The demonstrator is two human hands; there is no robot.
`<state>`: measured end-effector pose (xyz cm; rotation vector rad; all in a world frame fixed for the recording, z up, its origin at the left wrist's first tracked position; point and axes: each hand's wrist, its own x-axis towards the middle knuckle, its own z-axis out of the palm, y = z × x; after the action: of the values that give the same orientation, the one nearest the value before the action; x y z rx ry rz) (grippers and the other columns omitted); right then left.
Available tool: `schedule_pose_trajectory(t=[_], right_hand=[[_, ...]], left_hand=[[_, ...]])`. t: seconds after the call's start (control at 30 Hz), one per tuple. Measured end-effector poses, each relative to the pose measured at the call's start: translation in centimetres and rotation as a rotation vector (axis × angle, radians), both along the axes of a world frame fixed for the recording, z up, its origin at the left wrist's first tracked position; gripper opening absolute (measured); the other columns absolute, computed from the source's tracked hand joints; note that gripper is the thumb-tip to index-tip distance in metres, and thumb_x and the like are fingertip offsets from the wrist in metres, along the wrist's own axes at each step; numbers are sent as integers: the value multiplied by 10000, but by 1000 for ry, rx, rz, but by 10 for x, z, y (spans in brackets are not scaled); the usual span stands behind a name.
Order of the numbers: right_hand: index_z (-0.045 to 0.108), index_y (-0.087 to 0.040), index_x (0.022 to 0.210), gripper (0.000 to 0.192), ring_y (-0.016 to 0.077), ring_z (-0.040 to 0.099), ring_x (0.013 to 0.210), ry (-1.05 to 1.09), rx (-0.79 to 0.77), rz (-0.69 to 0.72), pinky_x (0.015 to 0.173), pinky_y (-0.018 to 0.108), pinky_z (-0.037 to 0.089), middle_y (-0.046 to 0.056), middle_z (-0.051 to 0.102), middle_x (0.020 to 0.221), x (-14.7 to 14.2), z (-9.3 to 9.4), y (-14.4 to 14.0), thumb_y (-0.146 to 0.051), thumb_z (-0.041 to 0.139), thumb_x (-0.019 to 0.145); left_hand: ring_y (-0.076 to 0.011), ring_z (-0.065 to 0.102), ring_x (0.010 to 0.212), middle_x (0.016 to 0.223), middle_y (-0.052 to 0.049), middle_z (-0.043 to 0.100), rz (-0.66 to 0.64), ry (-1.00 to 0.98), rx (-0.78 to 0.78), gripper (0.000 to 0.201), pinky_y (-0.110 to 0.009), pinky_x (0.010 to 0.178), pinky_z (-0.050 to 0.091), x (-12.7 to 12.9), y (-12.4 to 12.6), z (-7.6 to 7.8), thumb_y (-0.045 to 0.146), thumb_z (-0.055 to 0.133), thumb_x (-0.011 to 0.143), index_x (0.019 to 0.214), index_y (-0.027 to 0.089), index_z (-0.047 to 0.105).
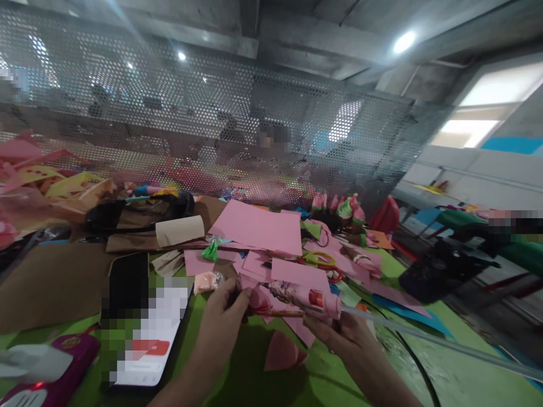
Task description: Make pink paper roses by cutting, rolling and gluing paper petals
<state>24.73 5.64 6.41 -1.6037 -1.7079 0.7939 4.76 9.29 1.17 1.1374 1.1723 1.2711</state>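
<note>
Head view, near edge: left hand (223,322) pinched closed on a small pink paper flower (258,299), kept steady for the right hand (339,333), wrapped around a pink glue tube (307,298) touching the flower's right side. Nearer, a loose pink petal (282,351) on the green table (339,384). Farther, pink paper sheets (258,226).

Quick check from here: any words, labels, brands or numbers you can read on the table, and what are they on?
None can be read.
Glue tube in the right hand: printed label with a red patch, too blurred to read.
Phone beside the left hand: screen pixelated, with a red button, no legible text.
Magenta case: gold emblem, too small to read.
</note>
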Motion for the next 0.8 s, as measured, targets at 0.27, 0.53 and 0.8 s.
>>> schedule_pose_trajectory(t=[0.27,0.53,0.8], right_hand=[[598,-184,690,450,149,370,570,-103,-32,-52,513,265,268,-23,416,581,11,-11,3,-612,537,815],[667,-187,793,403,161,432,592,-94,-15,0,531,265,297,-11,514,620,7,-2,3,-567,539,839],[635,-186,740,422,161,405,589,-140,-26,-22,523,268,265,-9,467,594,13,-11,6,-582,519,829]], left_hand=[[-128,412,575,606,36,468,35,-33,-5,204,-223,530,335,-1,-1,1,326,572,809,663,197,513],[-131,455,582,605,37,487,53,-93,-25,229,-218,545,366,-1,-1,5,348,606,789,649,203,497],[-133,451,583,615,29,496,42,-69,-8,229,-221,540,367,0,0,1,361,602,794,661,194,521]])
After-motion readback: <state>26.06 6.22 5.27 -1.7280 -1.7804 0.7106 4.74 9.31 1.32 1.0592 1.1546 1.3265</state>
